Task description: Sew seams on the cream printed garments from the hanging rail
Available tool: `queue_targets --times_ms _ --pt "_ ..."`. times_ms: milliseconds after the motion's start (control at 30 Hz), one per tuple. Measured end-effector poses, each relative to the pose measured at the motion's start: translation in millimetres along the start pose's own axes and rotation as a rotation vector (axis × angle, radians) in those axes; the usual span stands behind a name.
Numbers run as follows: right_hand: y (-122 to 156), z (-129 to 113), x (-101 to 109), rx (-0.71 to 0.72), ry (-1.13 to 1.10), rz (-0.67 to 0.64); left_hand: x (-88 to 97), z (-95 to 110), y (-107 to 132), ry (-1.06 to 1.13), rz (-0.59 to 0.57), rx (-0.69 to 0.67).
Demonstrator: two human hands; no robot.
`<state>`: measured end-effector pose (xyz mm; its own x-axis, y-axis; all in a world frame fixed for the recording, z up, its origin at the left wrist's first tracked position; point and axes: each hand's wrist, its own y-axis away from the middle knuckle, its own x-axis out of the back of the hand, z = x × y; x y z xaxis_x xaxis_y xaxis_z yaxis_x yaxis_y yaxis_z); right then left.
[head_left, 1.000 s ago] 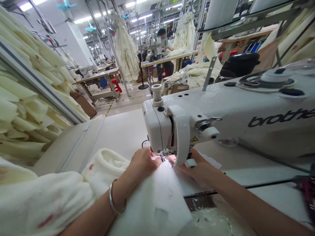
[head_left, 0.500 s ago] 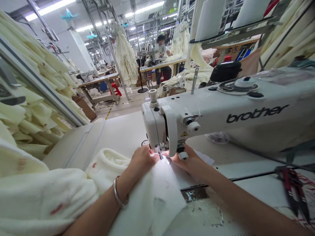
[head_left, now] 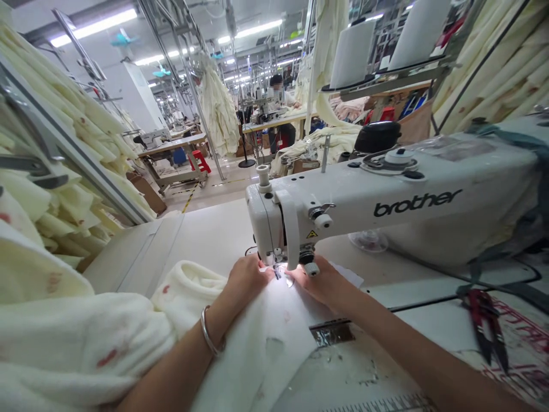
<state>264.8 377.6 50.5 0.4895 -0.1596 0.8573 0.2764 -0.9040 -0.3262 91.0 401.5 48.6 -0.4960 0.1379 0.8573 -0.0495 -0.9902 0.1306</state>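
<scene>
A white sewing machine [head_left: 351,200] lettered "brother" stands before me, its lamp lighting the needle area. Cream fabric [head_left: 274,332] with faint reddish marks runs under the presser foot [head_left: 278,271]. My left hand [head_left: 247,279], a silver bangle on its wrist, is closed on the cloth just left of the foot. On the other side my right hand [head_left: 321,281] pinches the cloth, its fingers partly hidden behind the machine head. A thick bundle of the same fabric [head_left: 111,337] lies to the left of my left forearm.
Red-handled snips [head_left: 482,320] lie at the right. White thread cones [head_left: 352,54] stand on a rack above the machine. Cream garments [head_left: 64,131] hang at the left behind a metal rail. Farther back, a person [head_left: 278,114] sits at another machine.
My view has turned slightly right, so the machine and snips appear farther left. Both hands stay beside the presser foot, with the cloth between them almost unchanged.
</scene>
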Motion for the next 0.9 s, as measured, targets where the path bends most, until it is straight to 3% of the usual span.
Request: queue_targets --times_ms 100,233,300,400,600,700,833,900 --pt "27 -2 1 0.098 0.122 0.082 1.1 0 0 -0.002 -0.013 -0.014" --pt "55 -21 -5 0.533 0.236 0.272 3.4 1 2 -0.005 -0.028 -0.027" --pt "55 -30 -9 0.616 0.216 0.279 4.2 1 3 -0.010 -0.032 -0.033" --pt "49 -33 -13 0.570 0.167 0.297 3.6 0 2 -0.018 -0.030 -0.039" --pt "58 -14 -20 0.503 0.086 0.191 -1.9 -4 -3 -0.031 -0.030 -0.028" --pt "57 -9 -15 0.465 0.029 0.165 -2.0 -2 -1 -0.037 -0.032 -0.030" --pt "51 -4 -1 0.403 -0.052 0.025 -0.5 4 5 -0.057 -0.034 -0.036" --pt "53 -1 -3 0.419 -0.057 0.034 -1.8 4 7 -0.065 -0.023 -0.031"
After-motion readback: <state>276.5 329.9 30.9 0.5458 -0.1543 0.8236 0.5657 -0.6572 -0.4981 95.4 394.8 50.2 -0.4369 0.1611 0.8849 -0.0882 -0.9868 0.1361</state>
